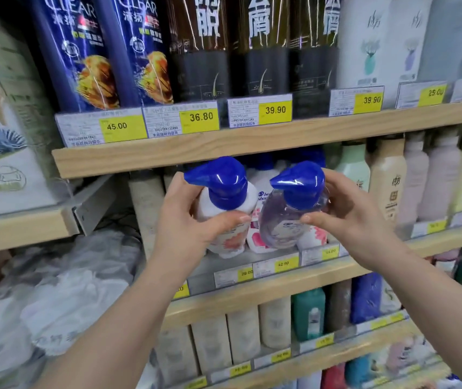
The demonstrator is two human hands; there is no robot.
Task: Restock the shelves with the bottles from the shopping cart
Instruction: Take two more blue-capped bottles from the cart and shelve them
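My left hand (185, 228) grips a white pump bottle (225, 203) with a blue pump head and pink label. My right hand (344, 211) grips a second pump bottle (286, 223) with a blue pump head, wrapped in clear film. Both bottles are held side by side at the front of the middle wooden shelf (280, 279), just under the upper shelf board (224, 153). More bottles of the same kind with blue heads (263, 189) stand behind them on that shelf. The shopping cart is out of view.
The upper shelf holds dark blue bottles (84, 51), brown bottles (201, 46) and white bottles (364, 40) above yellow price tags (200, 117). Pale and pink bottles (415, 181) stand to the right. Lower shelves carry more bottles (308, 313). White plastic-wrapped packs (56, 290) lie on the left.
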